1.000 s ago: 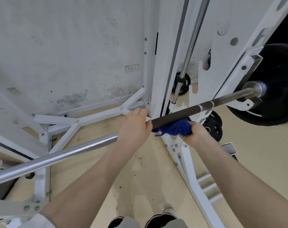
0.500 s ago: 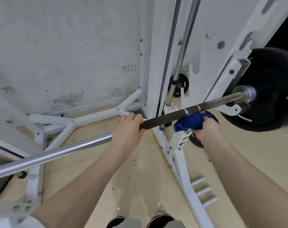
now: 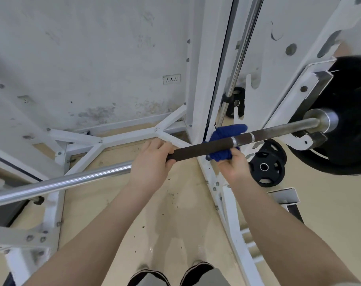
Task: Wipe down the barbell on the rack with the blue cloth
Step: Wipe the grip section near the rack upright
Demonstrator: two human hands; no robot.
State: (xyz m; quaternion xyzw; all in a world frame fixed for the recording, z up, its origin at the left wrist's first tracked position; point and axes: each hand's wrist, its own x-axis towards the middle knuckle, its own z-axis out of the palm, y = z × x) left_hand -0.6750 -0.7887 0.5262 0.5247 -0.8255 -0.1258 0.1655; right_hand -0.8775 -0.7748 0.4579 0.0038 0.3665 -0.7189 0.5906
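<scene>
1. Both hands were on the barbell (image 3: 198, 148): our left hand (image 3: 152, 162) curled round the shaft where the bright steel met the dark knurled part, and our right hand (image 3: 234, 164) clutched the blue cloth (image 3: 225, 137) bunched round the bar.
2. We saw the barbell lying across the white rack (image 3: 200, 79), its long axis running from lower left to upper right, the right end rising toward the black weight plate (image 3: 352, 129).
3. We found the cloth wrapped over and under the knurled section, just left of the silver ring marks.
4. We could not see the bar's left end, cut off by the frame edge, nor the right fingers behind the cloth.
5. A smaller plate (image 3: 267, 166) lay on the floor (image 3: 175, 213) beside the rack's foot.
</scene>
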